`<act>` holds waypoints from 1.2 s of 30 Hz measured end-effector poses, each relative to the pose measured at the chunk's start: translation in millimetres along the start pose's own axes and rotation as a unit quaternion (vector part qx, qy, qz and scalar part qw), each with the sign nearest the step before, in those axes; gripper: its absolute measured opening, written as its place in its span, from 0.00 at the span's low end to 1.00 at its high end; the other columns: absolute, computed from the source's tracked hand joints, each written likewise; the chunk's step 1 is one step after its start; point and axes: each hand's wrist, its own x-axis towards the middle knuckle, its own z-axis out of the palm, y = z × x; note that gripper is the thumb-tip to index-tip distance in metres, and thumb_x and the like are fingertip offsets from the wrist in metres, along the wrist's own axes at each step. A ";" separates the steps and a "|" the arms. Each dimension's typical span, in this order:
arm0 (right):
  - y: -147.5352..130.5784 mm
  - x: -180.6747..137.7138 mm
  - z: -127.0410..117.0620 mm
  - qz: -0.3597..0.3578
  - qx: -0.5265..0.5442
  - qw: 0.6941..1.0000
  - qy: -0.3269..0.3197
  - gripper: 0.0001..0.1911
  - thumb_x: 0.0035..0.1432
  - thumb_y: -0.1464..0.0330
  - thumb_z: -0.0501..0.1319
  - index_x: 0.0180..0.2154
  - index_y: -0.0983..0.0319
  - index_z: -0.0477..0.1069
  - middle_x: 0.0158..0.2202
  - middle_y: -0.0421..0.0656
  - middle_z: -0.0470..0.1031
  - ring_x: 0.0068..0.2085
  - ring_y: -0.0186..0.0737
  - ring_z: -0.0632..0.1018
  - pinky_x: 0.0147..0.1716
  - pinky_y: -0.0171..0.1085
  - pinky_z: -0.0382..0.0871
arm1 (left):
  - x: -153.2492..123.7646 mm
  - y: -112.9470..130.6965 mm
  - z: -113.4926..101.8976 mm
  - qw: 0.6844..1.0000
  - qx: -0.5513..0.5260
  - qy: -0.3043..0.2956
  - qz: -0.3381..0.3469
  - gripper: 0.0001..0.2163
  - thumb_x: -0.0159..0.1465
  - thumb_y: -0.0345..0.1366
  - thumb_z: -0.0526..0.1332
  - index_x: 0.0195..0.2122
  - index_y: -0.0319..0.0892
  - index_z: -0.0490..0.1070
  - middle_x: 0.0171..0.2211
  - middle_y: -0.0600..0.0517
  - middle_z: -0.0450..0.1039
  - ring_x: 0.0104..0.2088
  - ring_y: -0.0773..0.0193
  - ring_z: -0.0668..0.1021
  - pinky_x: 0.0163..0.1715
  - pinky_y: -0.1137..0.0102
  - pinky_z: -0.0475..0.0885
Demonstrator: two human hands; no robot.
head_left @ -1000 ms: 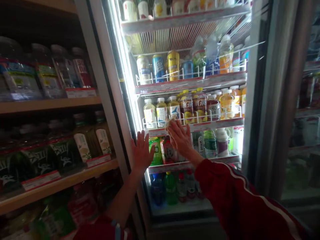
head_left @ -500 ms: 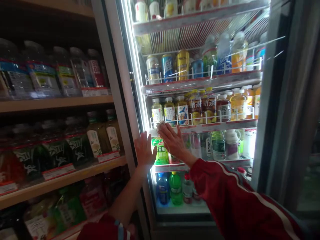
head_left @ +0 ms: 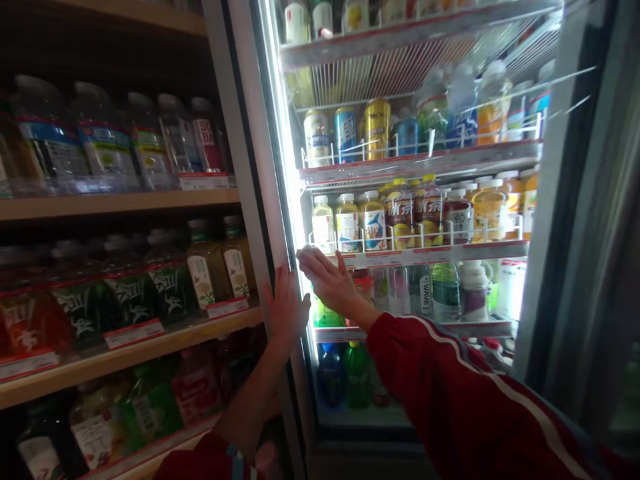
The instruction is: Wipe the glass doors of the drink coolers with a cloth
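My right hand (head_left: 330, 281) reaches across to the left side of the glass door (head_left: 365, 427) of a lit drinks fridge. Under its fingertips is a small, pale, crumpled wiping cloth (head_left: 306, 253), mostly covered by the fingers, pressed against the glass. Beside it, lower and to the left, my left hand (head_left: 286, 308) rests against the upright door frame (head_left: 257, 147), fingers stretched upward and holding nothing. Behind the right hand, a green bottle (head_left: 327, 316) is partly hidden.
Wooden shelves (head_left: 125, 203) with several rows of bottles stand close on the left. Inside the fridge, cans (head_left: 377, 130) and bottled teas (head_left: 374, 222) line wire-fronted shelves. A dark upright frame (head_left: 590, 220) borders the fridge on the right.
My right hand has slid left across the glass with the cloth, toward the door's edge. The view has shifted slightly left; my left hand stays at the frame.
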 end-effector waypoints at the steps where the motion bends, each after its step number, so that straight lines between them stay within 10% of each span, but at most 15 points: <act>1: 1.1 2.8 0.2 -0.002 0.000 1.000 0.001 0.25 0.61 0.74 0.52 0.59 0.56 0.62 0.64 0.41 0.60 0.67 0.40 0.55 0.66 0.52 0.31 | -0.4 -1.3 -1.1 1.000 0.001 -0.002 0.000 0.30 0.64 0.36 0.55 0.65 0.39 0.48 0.66 0.38 0.51 0.67 0.53 0.53 0.64 0.48 0.40; 8: 14.3 32.6 2.6 0.077 -0.010 0.996 0.035 0.24 0.62 0.74 0.50 0.59 0.57 0.62 0.64 0.43 0.59 0.67 0.41 0.54 0.66 0.53 0.28 | 0.8 -5.8 -9.0 1.000 0.006 -0.011 -0.011 0.29 0.64 0.36 0.55 0.65 0.39 0.49 0.65 0.38 0.52 0.66 0.51 0.53 0.64 0.48 0.41; 14: 0.8 14.4 1.1 -0.030 0.018 0.999 -0.026 0.25 0.61 0.76 0.51 0.59 0.57 0.62 0.64 0.41 0.59 0.66 0.39 0.55 0.66 0.53 0.29 | -0.3 -0.8 -10.6 1.000 -0.003 -0.007 -0.002 0.28 0.64 0.37 0.55 0.65 0.39 0.50 0.65 0.38 0.53 0.66 0.51 0.54 0.64 0.48 0.40; 36: 72.0 -46.2 -51.5 0.159 -0.076 0.984 0.036 0.25 0.63 0.70 0.50 0.61 0.59 0.59 0.65 0.46 0.58 0.68 0.44 0.51 0.65 0.54 0.36 | 6.7 51.6 8.9 0.996 -0.006 -0.011 0.094 0.26 0.64 0.36 0.55 0.64 0.41 0.52 0.64 0.40 0.55 0.66 0.53 0.53 0.64 0.49 0.38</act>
